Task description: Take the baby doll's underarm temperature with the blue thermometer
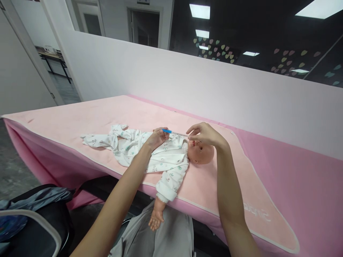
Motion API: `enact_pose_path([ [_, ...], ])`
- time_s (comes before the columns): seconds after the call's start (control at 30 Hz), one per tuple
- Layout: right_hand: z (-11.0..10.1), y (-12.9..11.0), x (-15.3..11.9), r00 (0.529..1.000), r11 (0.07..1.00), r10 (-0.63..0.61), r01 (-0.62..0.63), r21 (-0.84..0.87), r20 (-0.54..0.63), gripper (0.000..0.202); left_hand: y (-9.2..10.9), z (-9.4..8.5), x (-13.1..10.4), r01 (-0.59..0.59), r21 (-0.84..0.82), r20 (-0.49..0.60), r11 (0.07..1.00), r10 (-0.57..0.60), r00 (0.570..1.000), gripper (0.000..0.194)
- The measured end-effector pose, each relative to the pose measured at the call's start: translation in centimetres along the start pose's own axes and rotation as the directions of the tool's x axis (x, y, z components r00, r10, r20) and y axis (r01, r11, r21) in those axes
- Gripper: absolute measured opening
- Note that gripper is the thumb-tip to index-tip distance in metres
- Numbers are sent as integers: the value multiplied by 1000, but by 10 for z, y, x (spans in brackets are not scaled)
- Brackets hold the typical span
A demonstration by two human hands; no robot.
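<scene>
A baby doll [168,155] in white printed clothes lies on its back, its head [202,153] to the right and one arm [158,214] hanging over the near edge. Above its chest, my left hand [158,138] is closed on the blue end of a slim rod [175,133]. The rod's thin shaft runs right, towards my right hand [206,135], which hovers by the doll's mouth and chin. My right fingers are curled together at the far tip of the shaft. Too small to make out is what kind of rod it is.
A peach mat [80,107] covers the table over a pink cloth [302,160]. Behind stands a white wall [187,78] below dark glass. At lower left is a black chair [53,221] with grey cloth on it. My legs are under the table's near edge.
</scene>
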State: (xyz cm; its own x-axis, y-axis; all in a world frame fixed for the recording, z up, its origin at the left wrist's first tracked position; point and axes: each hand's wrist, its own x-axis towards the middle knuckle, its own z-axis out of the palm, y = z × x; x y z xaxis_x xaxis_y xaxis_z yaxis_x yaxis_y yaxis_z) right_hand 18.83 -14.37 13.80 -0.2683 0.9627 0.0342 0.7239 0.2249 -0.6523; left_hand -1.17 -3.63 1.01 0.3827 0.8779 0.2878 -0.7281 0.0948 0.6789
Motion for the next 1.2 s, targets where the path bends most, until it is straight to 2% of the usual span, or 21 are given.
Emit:
enact_pose_path([
  [0.33, 1, -5, -2, 995, 1000, 24, -25, -14, -100, 21, 1, 2, -2, -11, -20, 11, 1000, 11, 1000, 19],
  [0.5, 2, -3, 1, 992, 999, -5, -1, -44, -127, 22, 1, 3, -3, -10, 20, 17, 1000, 10, 1000, 16],
  [0.87, 7, 0, 5, 993, 992, -14, -1, -129, -115, 28, 2, 5, -5, 10, 30, 2, 999, -10, 1000, 20],
  [1.07, 9, -1, 6, 991, 972, -27, -4, -233, -128, 28, 2, 3, -5, -4, 64, 44, 998, 1, 999, 21],
  [1.2, 10, -1, 7, 995, 963, -28, 1, -270, -96, 30, 1, 2, -5, -6, 63, 75, 998, 1, 997, 22],
])
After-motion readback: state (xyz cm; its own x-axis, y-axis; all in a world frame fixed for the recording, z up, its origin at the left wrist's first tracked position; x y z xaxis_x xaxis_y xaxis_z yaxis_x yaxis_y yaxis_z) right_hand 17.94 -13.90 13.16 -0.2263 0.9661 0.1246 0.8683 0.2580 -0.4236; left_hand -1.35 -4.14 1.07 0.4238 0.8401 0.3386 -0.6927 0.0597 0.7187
